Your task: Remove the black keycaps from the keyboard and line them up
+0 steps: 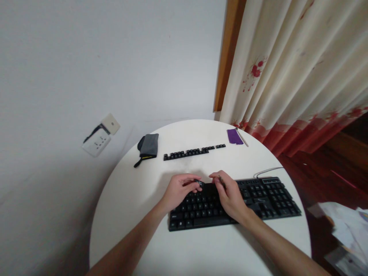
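A black computer keyboard (208, 222) lies at a slight slant on the white round table. Above its upper left part, my left hand (184, 188) pinches a small black keycap (199, 183) with white marking between thumb and fingers. My right hand (230, 193) is closed over the middle of the keyboard, fingers curled around a thin, dark, slender item (222, 181) whose kind I cannot make out. Beyond the keyboard, several loose black keycaps (189, 152) are lined up in rows. Part of the keyboard is hidden under my hands.
The white round table (126, 230) stands against a wall. A folded grey pouch (150, 145) with a black strap lies at its far left. At the far right are a purple cloth (234, 137) and a thin pale stick (242, 137). The keyboard cable (267, 170) loops behind the keyboard's right end.
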The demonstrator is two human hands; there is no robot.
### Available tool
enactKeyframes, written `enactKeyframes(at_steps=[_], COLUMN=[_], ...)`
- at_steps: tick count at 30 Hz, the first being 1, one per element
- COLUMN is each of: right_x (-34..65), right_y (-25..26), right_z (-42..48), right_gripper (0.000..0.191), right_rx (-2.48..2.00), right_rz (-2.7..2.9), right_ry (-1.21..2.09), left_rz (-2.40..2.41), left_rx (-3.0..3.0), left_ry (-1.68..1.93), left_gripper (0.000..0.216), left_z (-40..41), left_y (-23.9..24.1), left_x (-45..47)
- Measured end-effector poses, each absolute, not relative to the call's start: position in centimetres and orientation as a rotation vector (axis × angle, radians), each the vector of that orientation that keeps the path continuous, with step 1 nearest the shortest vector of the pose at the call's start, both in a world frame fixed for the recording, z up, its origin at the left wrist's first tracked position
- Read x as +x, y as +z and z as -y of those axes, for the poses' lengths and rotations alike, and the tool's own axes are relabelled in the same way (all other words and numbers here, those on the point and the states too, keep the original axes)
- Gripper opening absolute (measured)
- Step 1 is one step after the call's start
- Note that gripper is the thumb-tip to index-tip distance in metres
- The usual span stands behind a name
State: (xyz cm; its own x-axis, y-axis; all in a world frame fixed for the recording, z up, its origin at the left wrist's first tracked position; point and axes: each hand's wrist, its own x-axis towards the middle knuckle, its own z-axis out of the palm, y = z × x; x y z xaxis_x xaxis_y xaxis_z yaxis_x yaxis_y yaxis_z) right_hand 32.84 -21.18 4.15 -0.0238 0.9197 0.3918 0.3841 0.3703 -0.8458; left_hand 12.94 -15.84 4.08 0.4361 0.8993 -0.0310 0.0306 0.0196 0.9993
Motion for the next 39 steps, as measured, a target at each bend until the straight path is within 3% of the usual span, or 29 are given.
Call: enactKeyframes(at_steps=[12, 20, 39], right_x=[32.8, 39.1, 38.6], right_y=[4.2, 2.7, 0.2], right_z=[21.2, 12.8, 8.8], right_gripper=[0.012, 0.018, 0.018], right_rx=[-1.176, -1.792, -2.093], right_rz=[1.799, 1.721, 1.599], right_ry=[0.607, 0.502, 0.403], left_rz=[-0.920, -1.076, -1.082], left_rx=[1.546, 1.534, 1.524], left_ry=[0.865, 1.172, 1.208], left_gripper=[0.020, 0.039, 0.039], left_z=[16.1, 14.6, 14.4], left_y=[4.1, 4.4, 3.8], left_x=[12.7, 11.8, 11.6])
